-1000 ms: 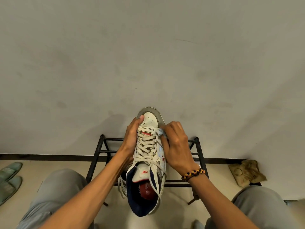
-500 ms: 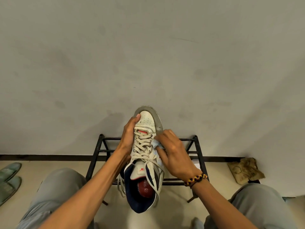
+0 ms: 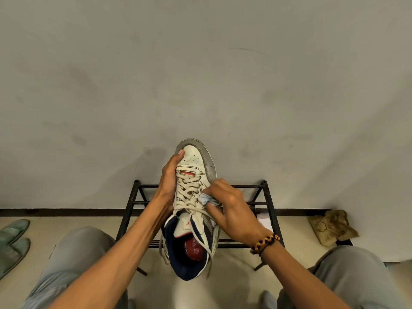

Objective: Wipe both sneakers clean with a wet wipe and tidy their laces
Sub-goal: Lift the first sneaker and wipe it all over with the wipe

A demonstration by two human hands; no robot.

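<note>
A white sneaker (image 3: 192, 166) with a navy lining, red insole and cream laces is held up in the air, toe pointing away from me. My left hand (image 3: 169, 177) grips its left side, thumb on the toe cap. My right hand (image 3: 230, 210) presses a crumpled pale wet wipe (image 3: 207, 199) against the sneaker's right side by the eyelets. Loose lace ends (image 3: 163, 253) hang down near the heel. The second sneaker is not in view.
A black metal shoe rack (image 3: 266, 197) stands against the grey wall behind the sneaker. Green slippers (image 3: 13, 239) lie on the floor at left. A crumpled brown bag (image 3: 332, 227) sits at right. My knees in grey trousers (image 3: 73, 253) flank the rack.
My right hand with the wipe has slid back along the sneaker's right side, from near the toe toward the heel. The sneaker has risen slightly in view.
</note>
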